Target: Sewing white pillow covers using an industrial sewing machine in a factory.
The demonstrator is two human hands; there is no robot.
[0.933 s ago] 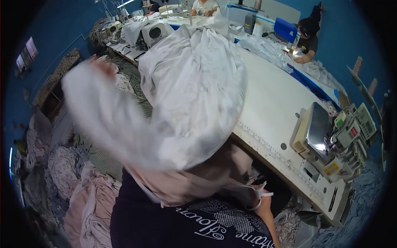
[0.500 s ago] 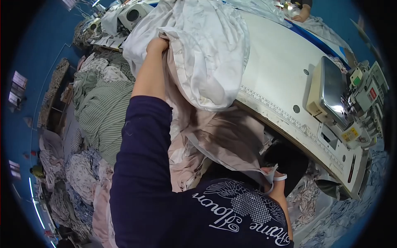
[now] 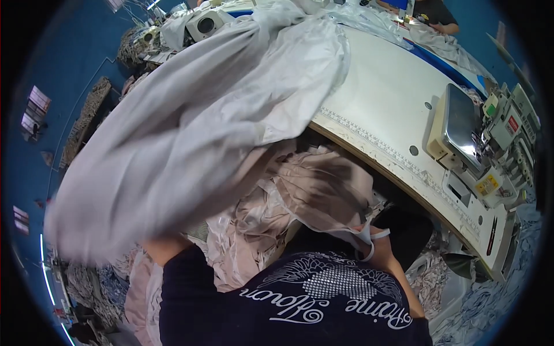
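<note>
A large sheet of white fabric (image 3: 190,138) stretches from the sewing table's far end down to the lower left, its near part smeared by motion. My left hand (image 3: 164,248) is at its lower edge, closed on the cloth, with the fingers mostly covered by it. A beige-pink fabric (image 3: 323,181) hangs over my lap below the table edge. Close to my body on the right, my right hand (image 3: 375,248) grips the edge of this beige-pink fabric. A narrow white strip (image 3: 370,249) loops beside that hand, and a white band crosses its wrist.
The white sewing table (image 3: 381,92) has a ruler along its near edge. A sewing machine (image 3: 490,144) stands at its right end. Heaped pink cloth (image 3: 248,242) and blue cloth (image 3: 490,305) lie around me. A co-worker's arm (image 3: 444,26) shows at the far right.
My left hand has swept from the table's far left down toward me, drawing the white fabric out to the left. My right hand stays almost in place.
</note>
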